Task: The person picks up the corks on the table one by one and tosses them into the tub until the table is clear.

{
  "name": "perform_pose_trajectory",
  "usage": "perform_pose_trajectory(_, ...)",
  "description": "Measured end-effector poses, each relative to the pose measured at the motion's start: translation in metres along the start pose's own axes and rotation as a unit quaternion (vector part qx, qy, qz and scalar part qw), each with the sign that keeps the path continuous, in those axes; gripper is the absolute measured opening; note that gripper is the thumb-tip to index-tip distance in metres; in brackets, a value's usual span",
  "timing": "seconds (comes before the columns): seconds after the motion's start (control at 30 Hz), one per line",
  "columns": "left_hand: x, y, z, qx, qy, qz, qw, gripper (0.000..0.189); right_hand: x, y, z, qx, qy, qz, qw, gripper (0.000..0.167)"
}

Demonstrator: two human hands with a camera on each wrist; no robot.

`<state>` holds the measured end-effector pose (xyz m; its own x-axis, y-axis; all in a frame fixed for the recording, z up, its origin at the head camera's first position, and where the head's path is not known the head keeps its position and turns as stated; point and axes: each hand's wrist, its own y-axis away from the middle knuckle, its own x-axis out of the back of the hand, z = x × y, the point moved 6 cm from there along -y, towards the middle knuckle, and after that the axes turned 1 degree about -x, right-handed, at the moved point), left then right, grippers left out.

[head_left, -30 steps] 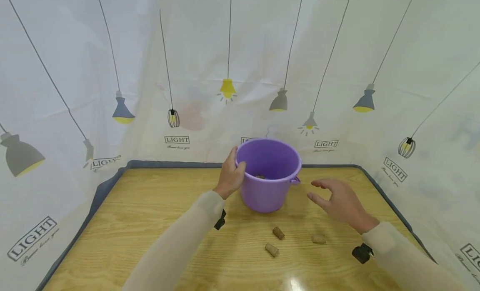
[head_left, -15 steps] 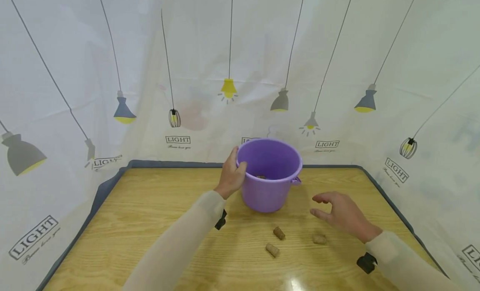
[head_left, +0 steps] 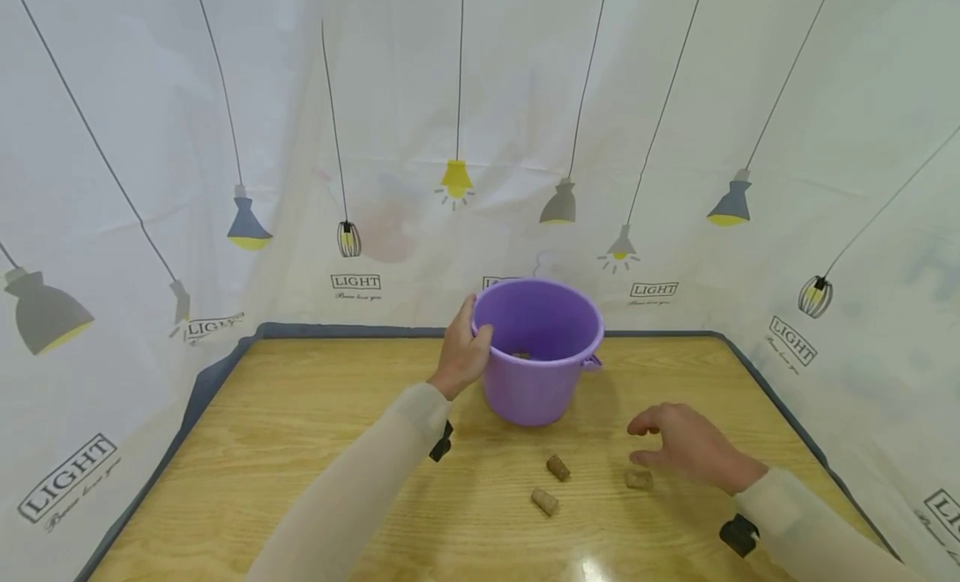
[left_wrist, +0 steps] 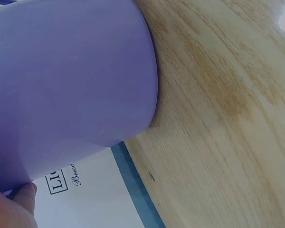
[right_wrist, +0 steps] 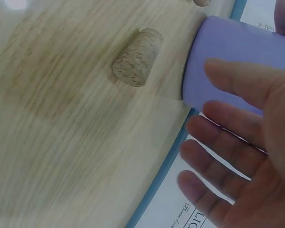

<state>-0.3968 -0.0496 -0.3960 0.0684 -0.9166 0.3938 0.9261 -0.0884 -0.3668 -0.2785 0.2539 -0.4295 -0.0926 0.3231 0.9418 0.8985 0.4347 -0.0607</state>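
A purple bucket (head_left: 532, 390) stands upright toward the back of the table, tilted slightly in the head view, with at least one cork (head_left: 521, 356) visible inside. My left hand (head_left: 462, 353) grips its left rim, thumb over the near edge; in the left wrist view only part of that hand (left_wrist: 14, 209) shows beside the bucket wall (left_wrist: 76, 85). My right hand (head_left: 686, 444) hovers just above and right of a pale cork (head_left: 639, 479), fingers relaxed and holding nothing. In the right wrist view the spread fingers (right_wrist: 228, 128) are apart from that cork (right_wrist: 137, 58).
Two more corks lie on the table in front of the bucket, a darker cork (head_left: 557, 467) and a lighter cork (head_left: 545, 502). A bucket handle end (head_left: 592, 363) juts out at the right. White cloth walls (head_left: 405, 107) with printed lamps enclose the wooden table (head_left: 300, 415).
My right hand has moved down and slightly right, closer to the pale cork. The left hand and the bucket have stayed in place.
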Motion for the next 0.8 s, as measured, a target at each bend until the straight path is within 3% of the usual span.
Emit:
perform_pose_trajectory(0.27, 0.0, 0.0, 0.001, 0.002, -0.002, -0.002, 1.0, 0.068, -0.011, 0.004, 0.001, 0.002, 0.005, -0.06, 0.9982, 0.036)
perform_pose_trajectory(0.4, 0.001, 0.0, 0.003, 0.0, -0.004, 0.0, 1.0, 0.069, -0.017, 0.005, 0.0, 0.019, 0.01, -0.072, 0.9971, 0.027)
perform_pose_trajectory(0.63, 0.001, 0.001, 0.003, -0.003, -0.007, 0.005, 1.0, 0.069, -0.023, 0.009, -0.002, 0.047, 0.014, -0.06, 0.997, 0.014)
perform_pose_trajectory(0.8, 0.001, 0.001, 0.003, -0.002, -0.004, 0.004, 1.0, 0.069, -0.026, 0.01, -0.003, 0.067, 0.012, -0.053, 0.9963, 0.016)
